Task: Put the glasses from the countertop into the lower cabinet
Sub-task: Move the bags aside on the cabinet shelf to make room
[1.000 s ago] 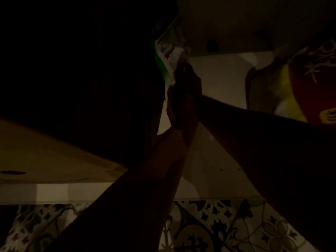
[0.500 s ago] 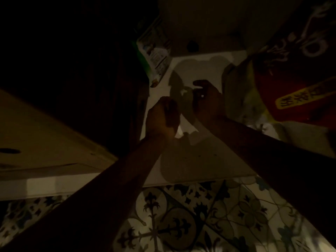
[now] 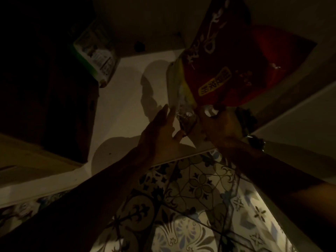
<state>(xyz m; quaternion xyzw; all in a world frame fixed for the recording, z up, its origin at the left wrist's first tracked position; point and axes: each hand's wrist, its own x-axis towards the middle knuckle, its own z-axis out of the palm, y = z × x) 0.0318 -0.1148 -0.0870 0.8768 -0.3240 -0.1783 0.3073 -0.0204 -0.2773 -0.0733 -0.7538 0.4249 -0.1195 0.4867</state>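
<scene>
At frame centre, the right hand (image 3: 221,127) is gripping a glass (image 3: 187,119); the left hand (image 3: 161,135), fingers spread, is holding nothing beside it on the cabinet shelf (image 3: 125,99).

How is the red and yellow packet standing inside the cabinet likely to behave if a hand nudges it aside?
The red and yellow packet looks like a soft printed bag with a creased edge, so it would probably flex rather than slide stiffly. It stands tall and leaning, so it may tip. Its weight cannot be judged in this dim view.
</scene>
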